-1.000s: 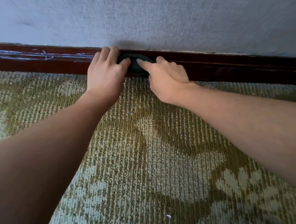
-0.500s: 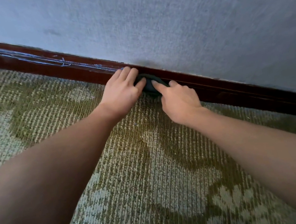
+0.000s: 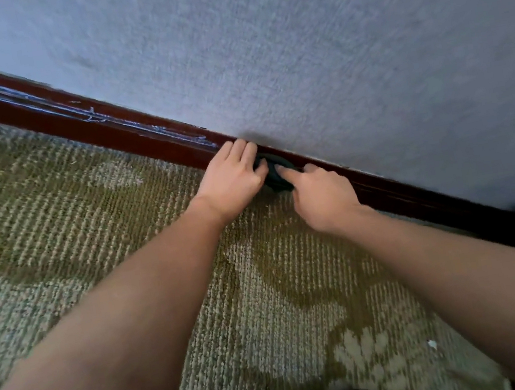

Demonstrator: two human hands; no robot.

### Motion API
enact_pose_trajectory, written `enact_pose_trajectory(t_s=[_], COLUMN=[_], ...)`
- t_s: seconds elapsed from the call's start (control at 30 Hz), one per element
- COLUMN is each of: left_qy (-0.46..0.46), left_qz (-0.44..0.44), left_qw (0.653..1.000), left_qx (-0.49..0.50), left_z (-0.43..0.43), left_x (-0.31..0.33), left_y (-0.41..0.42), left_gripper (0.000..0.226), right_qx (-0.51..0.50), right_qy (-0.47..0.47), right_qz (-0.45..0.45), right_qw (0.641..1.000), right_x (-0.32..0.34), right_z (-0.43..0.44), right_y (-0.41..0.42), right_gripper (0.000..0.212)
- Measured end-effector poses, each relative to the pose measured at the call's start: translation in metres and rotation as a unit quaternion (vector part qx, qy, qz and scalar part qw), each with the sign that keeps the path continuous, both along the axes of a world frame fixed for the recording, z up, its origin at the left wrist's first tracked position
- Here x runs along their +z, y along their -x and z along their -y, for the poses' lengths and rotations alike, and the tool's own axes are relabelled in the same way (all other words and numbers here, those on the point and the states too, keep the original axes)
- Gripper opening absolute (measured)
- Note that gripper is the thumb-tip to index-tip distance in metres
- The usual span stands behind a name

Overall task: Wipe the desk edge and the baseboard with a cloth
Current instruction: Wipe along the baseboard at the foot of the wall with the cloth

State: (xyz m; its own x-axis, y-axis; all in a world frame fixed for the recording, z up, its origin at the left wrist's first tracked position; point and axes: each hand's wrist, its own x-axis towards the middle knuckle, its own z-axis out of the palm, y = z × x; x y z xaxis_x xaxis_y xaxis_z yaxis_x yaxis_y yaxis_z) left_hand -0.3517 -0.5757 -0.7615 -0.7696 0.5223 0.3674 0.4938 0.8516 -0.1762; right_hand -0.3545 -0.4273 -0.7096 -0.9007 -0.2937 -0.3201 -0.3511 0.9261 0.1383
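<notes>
Dark cloth (image 3: 275,175), bunched into a small wad, jammed against glossy red-brown baseboard (image 3: 104,128) at the carpet (image 3: 85,222) line. Left hand (image 3: 233,178) flat, straight fingers pressing cloth's left side. Right hand (image 3: 320,195) curled, index tip on cloth; pinch hidden, cannot tell. Pale scuff streaks along baseboard left of hands.

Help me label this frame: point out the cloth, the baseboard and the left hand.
cloth (image 3: 274,174): head view, dark bunch between the hands.
baseboard (image 3: 97,131): head view, dark red front face, left of the hands.
left hand (image 3: 234,180): head view, back of the hand.
</notes>
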Motion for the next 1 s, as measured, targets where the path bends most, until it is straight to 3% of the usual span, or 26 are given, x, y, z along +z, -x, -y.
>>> enact_pose_trajectory(t_s=[0.13,0.37,0.67,0.87,1.0], left_qy=[0.032,0.057,0.12,0.117,0.109], left_qz=[-0.022,-0.04,0.031,0.085,0.088], left_qw=[0.999,0.996,0.992,0.987,0.982], left_qx=[-0.023,-0.051,0.012,0.065,0.125], left_z=[0.01,0.044,0.055,0.041,0.037], left_x=[-0.002,0.0,0.01,0.035,0.052], left_y=[0.005,0.008,0.005,-0.001,-0.006], left_gripper=[0.018,0.033,0.034,0.031,0.014], right_qx=[0.003,0.037,0.059,0.048,0.052], right_qy=[0.031,0.103,0.194,0.276,0.321], right_qz=[-0.002,-0.003,0.025,-0.024,-0.032], right_qw=[1.0,0.994,0.979,0.96,0.945], right_x=[-0.012,-0.039,-0.066,-0.06,-0.051], right_z=[0.002,0.022,0.047,0.035,0.035], right_y=[0.006,0.015,0.02,0.018,0.019], right_gripper=[0.052,0.049,0.049,0.047,0.044])
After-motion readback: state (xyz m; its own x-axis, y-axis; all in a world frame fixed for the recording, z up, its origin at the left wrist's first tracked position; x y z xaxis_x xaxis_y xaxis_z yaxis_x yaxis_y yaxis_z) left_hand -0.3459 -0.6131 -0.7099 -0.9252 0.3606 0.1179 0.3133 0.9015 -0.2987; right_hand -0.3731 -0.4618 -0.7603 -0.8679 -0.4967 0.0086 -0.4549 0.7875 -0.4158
